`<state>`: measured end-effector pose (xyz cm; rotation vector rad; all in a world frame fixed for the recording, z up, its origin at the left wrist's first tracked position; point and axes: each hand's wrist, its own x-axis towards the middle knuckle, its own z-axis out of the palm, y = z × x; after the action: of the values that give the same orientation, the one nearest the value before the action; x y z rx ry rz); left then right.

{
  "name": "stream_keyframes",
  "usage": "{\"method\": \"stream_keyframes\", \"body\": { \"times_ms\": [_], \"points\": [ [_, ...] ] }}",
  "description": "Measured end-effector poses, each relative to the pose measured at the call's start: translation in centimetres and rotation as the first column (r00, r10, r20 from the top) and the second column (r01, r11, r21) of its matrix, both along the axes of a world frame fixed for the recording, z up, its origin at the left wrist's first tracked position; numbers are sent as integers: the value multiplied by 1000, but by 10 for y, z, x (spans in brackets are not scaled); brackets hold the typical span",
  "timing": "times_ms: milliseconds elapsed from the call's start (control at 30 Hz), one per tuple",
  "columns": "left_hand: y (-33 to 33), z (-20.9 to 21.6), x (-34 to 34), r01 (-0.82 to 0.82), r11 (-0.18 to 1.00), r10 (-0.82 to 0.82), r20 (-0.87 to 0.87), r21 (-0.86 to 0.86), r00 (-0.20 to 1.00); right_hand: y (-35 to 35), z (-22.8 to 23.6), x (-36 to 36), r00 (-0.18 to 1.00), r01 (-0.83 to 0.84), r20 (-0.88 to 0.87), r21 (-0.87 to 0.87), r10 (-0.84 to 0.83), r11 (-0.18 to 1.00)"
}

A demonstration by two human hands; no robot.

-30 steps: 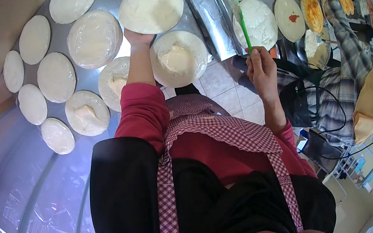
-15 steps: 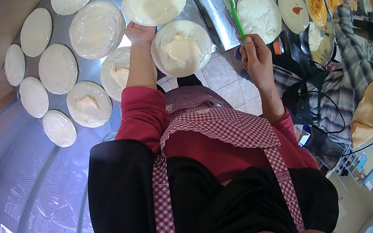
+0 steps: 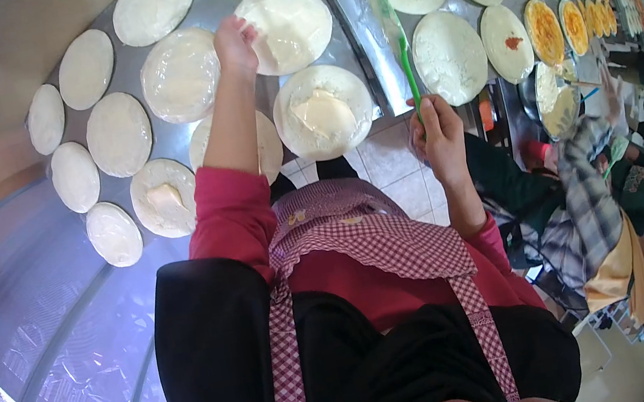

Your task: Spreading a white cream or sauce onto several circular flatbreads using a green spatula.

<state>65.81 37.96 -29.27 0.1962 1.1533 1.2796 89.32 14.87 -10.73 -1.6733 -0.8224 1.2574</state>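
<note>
My left hand is at the left edge of a round dough base coated with pale, glossy cream. Its fingers are loosely bent and apart, and nothing shows in them. My right hand grips the green handle of a spatula. The spatula points up and away, its pale, smeared blade over the seam between two metal surfaces. Nearest to me lies another dough base with a cream dollop in its middle. My left forearm partly covers a further base.
Several more pale dough bases, such as one at the left, cover the metal table. On the right are rounds with red sauce and orange topping. A co-worker in a plaid sleeve stands right, beside a metal bowl.
My left hand has lifted from beneath the coated base's near edge to its left side. My right hand, still holding the spatula, sits slightly lower in view. The co-worker's arm has drawn back from the orange-topped rounds.
</note>
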Motion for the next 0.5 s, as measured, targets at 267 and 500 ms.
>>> {"method": "stream_keyframes", "body": {
  "times_ms": [267, 500],
  "points": [
    [128, 19, -6, -23, 963, 20, -17, -268, 1000, -10, 17, 17, 999, 34, -38, -37, -35, 999],
    [186, 0, 10, -17, 955, 29, 39, -298, 999, 21, 31, 58, 997, 36, -67, -45, -39, 998]
  ]
}}
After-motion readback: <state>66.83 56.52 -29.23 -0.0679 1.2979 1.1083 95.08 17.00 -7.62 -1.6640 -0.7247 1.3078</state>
